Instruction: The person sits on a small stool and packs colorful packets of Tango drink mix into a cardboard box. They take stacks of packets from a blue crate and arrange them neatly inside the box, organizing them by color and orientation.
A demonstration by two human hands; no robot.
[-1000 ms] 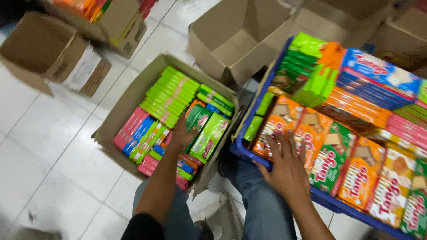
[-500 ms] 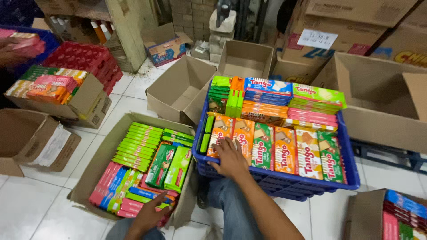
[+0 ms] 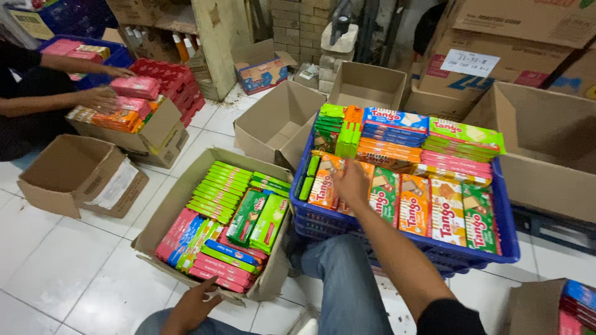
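1. My right hand [image 3: 351, 182] is out over the blue crate [image 3: 506, 245], fingers curled down onto the orange wafer packs [image 3: 324, 181] at its near-left corner. Touching them; can't tell if it has closed on one.
2. Those packs stand on edge in a row. Their long axis runs away from me, roughly in line with my forearm, with the tops facing up under my palm.
3. My left hand [image 3: 194, 305] rests on the near rim of the cardboard box [image 3: 162, 214], fingers loosely bent, holding nothing.
4. The box sits left of and below the right hand, just beside the crate's left wall.
5. The right hand is clearly nearer the orange packs; the left is well apart from them.
6. A co-worker's hands [image 3: 99, 98] are far left at another carton.
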